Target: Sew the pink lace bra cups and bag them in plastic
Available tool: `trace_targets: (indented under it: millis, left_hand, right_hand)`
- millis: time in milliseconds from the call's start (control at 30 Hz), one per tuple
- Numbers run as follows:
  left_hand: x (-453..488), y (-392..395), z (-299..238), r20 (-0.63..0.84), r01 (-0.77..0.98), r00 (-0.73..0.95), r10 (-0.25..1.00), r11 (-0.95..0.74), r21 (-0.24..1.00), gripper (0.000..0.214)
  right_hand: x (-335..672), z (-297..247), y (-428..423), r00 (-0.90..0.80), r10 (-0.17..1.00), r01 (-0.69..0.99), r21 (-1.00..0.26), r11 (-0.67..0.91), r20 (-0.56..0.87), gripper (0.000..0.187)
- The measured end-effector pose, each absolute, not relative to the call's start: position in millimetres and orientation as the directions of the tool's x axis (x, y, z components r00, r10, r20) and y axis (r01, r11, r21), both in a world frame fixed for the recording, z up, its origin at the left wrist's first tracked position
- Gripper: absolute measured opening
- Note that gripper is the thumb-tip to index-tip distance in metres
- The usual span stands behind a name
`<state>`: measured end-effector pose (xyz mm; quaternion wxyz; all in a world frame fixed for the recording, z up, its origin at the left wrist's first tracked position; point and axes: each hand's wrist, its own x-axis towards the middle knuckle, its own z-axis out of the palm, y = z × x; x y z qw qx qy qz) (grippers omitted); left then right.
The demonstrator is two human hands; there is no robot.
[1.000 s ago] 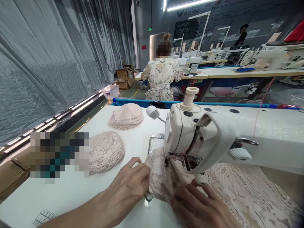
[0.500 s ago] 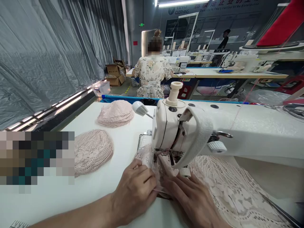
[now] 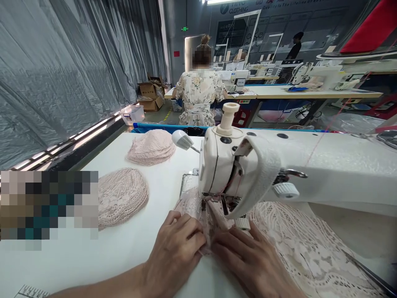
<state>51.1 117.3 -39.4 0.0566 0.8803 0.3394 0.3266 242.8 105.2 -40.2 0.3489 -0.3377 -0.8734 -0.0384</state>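
A white sewing machine (image 3: 248,165) stands on the white table (image 3: 124,256). Pale pink lace fabric (image 3: 297,244) lies under its head and spreads to the right. My left hand (image 3: 176,252) rests on the table with its fingertips pinched on the lace edge just in front of the needle. My right hand (image 3: 251,260) lies beside it, fingers pressed flat on the same lace under the machine head. The two hands almost touch.
Two stacks of pink lace pieces (image 3: 122,196) (image 3: 151,147) lie on the left of the table. A person in a floral dress (image 3: 199,97) stands with their back turned at another table (image 3: 297,93) with sewing machines. Grey plastic sheeting (image 3: 62,70) hangs along the left. Cardboard boxes (image 3: 149,97) sit beyond.
My hands have drawn together on the lace in front of the needle. The small metal tool seen under my left hand a second ago is out of sight. The view shifted slightly.
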Motion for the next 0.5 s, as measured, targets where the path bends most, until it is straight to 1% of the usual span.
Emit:
trace_targets:
  millis: [167,300,500]
  left_hand:
    - [52,116,-42,0.579,0.539,0.571,0.582,-0.797,0.27,0.026]
    - [51,115,-44,0.595,0.548,0.573,0.564,-0.803,0.234,0.026]
    - [52,116,-47,0.584,0.553,0.624,0.519,-0.821,0.139,0.021]
  right_hand:
    - [247,-49,101,-0.564,0.534,0.603,-0.128,0.788,0.63,0.04]
    - [247,-49,99,-0.555,0.549,0.619,-0.13,0.774,0.625,0.038]
    - [244,-55,101,-0.583,0.503,0.648,-0.009,0.762,0.638,0.034]
